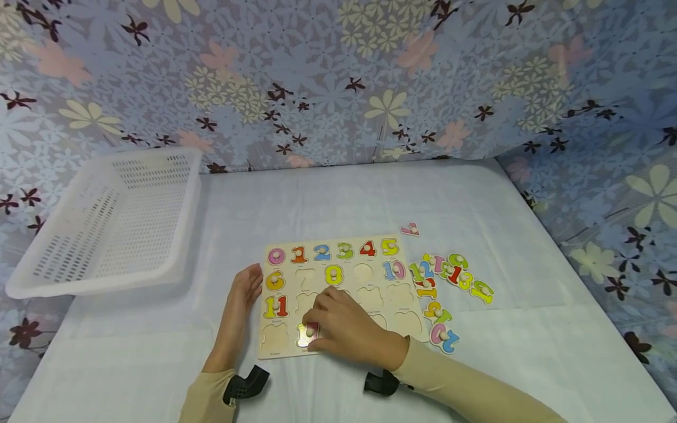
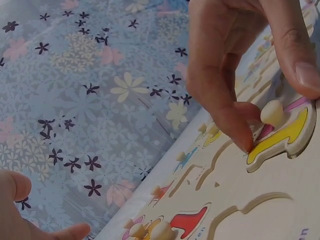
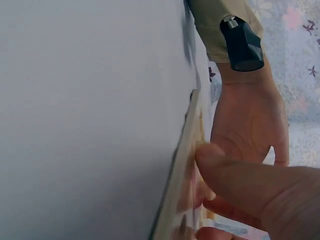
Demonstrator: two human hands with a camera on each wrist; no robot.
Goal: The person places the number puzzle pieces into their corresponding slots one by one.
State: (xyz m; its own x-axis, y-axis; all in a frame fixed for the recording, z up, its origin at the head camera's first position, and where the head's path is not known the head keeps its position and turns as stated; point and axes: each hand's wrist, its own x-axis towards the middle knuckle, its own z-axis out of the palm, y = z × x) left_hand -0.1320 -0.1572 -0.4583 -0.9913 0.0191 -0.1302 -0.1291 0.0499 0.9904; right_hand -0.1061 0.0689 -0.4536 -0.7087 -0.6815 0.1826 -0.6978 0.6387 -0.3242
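- At the near side of a pale rectangular wooden board [image 1: 291, 311], the right hand [image 1: 344, 326] pinches a yellow-and-pink wooden number piece [image 1: 302, 336] over the bottom row.
- Its knob points up; its yellow stroke runs roughly parallel to the red-and-yellow wooden 11 [image 1: 282, 306].
- The right hand partly covers the board's middle.
- The left hand [image 1: 246, 286], relaxed and holding nothing, is beside the left edge.
- Rightward, loose multicoloured wooden numbers [image 1: 453, 274]; far left, a white plastic basket [image 1: 185, 235].

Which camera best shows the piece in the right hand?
The left wrist view: the piece and its knob look big there. The head view shows it small, partly covered; the right wrist view leaves it unclear.
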